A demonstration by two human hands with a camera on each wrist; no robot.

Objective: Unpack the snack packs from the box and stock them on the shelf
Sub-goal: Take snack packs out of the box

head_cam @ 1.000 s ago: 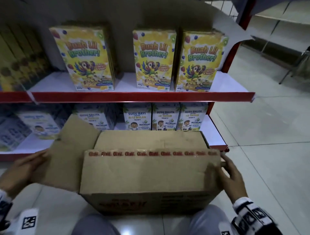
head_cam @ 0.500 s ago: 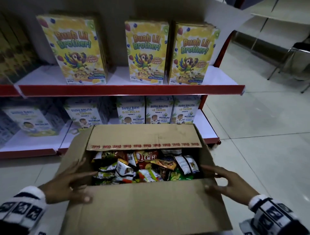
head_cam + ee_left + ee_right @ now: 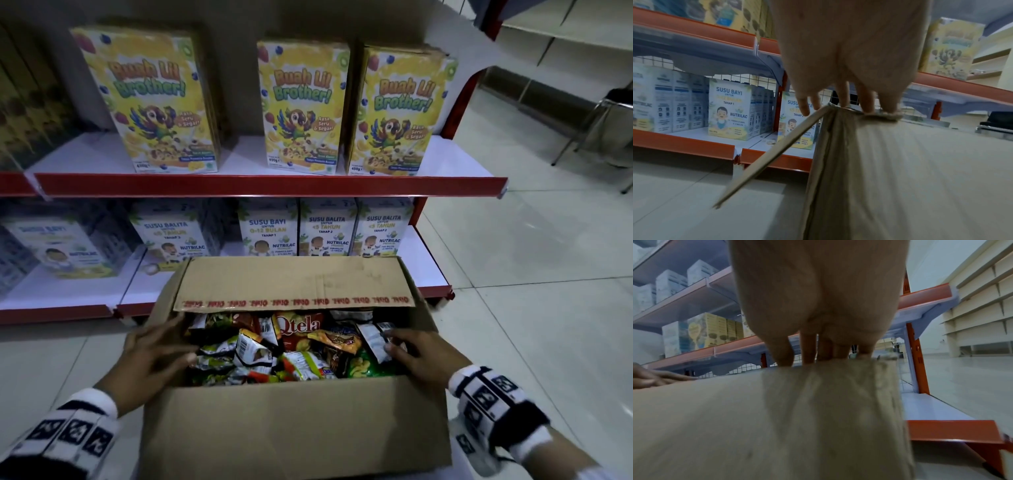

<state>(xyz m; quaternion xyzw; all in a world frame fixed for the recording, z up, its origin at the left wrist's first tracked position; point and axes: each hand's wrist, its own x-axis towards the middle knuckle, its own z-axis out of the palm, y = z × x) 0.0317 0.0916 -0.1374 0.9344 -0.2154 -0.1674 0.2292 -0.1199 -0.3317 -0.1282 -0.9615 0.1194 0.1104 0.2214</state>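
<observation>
An open cardboard box (image 3: 294, 428) stands on the floor in front of me, filled with several mixed snack packs (image 3: 260, 353), among them a red Qtela bag (image 3: 298, 329). Its far flap (image 3: 294, 284) stands up and the near flap hangs down toward me. My left hand (image 3: 154, 349) lies over the box's left edge with fingers spread, the thumb beside the packs. My right hand (image 3: 411, 353) reaches over the right edge, its fingertips touching a white and black pack (image 3: 373, 339). The wrist views show the left hand (image 3: 838, 100) and right hand (image 3: 824, 353) with fingers draped over cardboard.
The red-edged lower shelf (image 3: 68, 298) holds Nutrilac milk boxes (image 3: 325, 233); its right end (image 3: 431, 267) is bare. The upper shelf (image 3: 267, 185) carries yellow cereal boxes (image 3: 301, 102). Tiled floor (image 3: 531, 274) spreads to the right, with a chair (image 3: 609, 113) far right.
The box's top flaps were closed a second ago and have been folded out, baring the packs. Both hands moved from the box's outer sides in over its left and right edges.
</observation>
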